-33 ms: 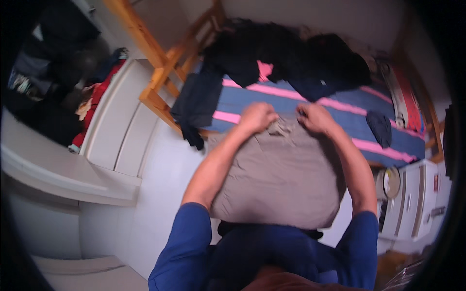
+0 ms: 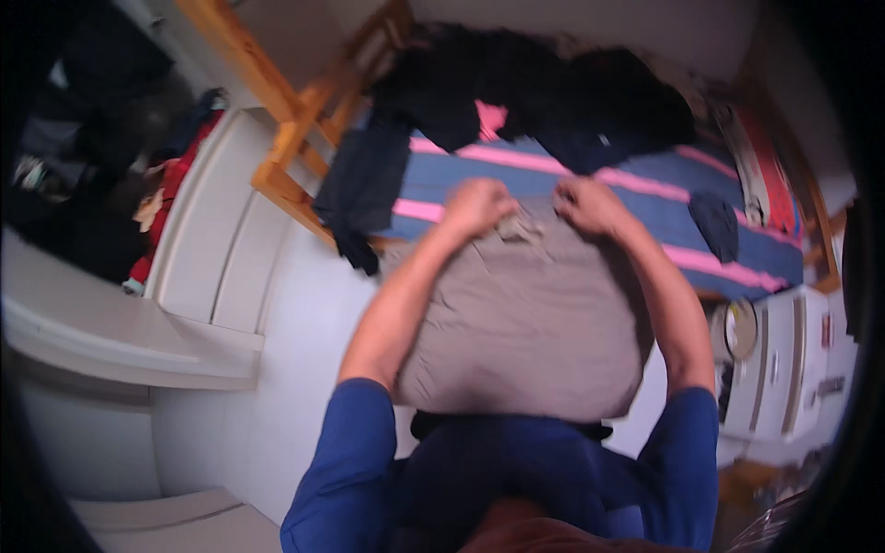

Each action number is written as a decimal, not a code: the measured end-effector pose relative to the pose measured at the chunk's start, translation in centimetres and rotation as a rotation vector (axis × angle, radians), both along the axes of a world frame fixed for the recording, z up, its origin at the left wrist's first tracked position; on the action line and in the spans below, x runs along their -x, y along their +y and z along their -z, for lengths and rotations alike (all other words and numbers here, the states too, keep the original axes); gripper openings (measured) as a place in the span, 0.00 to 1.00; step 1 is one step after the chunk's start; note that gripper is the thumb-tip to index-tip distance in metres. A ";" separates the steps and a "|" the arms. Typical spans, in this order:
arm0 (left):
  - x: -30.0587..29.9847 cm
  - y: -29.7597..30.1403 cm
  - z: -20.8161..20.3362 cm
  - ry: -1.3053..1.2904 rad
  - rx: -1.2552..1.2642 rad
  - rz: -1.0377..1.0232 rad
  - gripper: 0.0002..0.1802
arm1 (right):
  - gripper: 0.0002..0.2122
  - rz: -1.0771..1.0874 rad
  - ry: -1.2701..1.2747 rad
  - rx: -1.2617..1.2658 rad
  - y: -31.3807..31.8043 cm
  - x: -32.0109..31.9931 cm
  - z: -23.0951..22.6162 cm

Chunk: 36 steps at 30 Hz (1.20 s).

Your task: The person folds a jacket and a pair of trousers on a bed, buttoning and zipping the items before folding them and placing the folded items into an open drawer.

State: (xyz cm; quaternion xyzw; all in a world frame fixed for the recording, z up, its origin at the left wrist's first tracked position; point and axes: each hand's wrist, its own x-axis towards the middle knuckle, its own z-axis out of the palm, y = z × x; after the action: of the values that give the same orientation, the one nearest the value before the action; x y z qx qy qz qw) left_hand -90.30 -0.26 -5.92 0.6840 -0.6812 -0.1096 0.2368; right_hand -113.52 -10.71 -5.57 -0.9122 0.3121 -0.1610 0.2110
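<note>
A grey-brown cloth garment (image 2: 530,323) lies spread in front of my body, its near edge by my waist and its far part over the edge of the bed. Which kind of garment it is cannot be made out. My left hand (image 2: 479,206) is closed at its far edge, beside a bunched, lighter bit of cloth (image 2: 521,228). A short gap to the right, my right hand (image 2: 588,206) has its fingers curled in a pinch on the same far edge. Both fingertips are partly hidden and slightly blurred.
A bed with a blue and pink striped sheet (image 2: 544,164) holds a heap of black clothes (image 2: 516,83), dark folded cloth (image 2: 364,180) and a small dark cloth item (image 2: 714,226). Left is an open wardrobe (image 2: 207,221) with clothes; right, a white drawer unit (image 2: 774,369).
The whole view has shifted slightly, so the bed and garment sit a little higher and farther left. Both hands stay at the garment's far edge.
</note>
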 end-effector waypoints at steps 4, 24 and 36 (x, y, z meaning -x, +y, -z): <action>-3.4 -0.9 2.8 0.258 0.002 0.038 0.19 | 0.21 0.047 -0.072 -0.217 -2.8 0.5 1.8; -5.3 1.9 2.6 0.401 -0.340 0.251 0.31 | 0.16 -0.022 -0.007 -0.332 -1.3 4.4 2.0; -11.1 5.4 4.9 0.297 -0.307 0.030 0.35 | 0.28 0.266 0.029 -0.185 -1.1 7.4 2.5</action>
State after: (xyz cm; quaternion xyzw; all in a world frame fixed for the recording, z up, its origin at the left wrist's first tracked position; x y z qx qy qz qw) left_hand -79.24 5.16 -10.84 0.6781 -0.6244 -0.3152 0.2258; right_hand -120.88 -11.80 -8.09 -0.8418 0.4468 -0.1448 0.2663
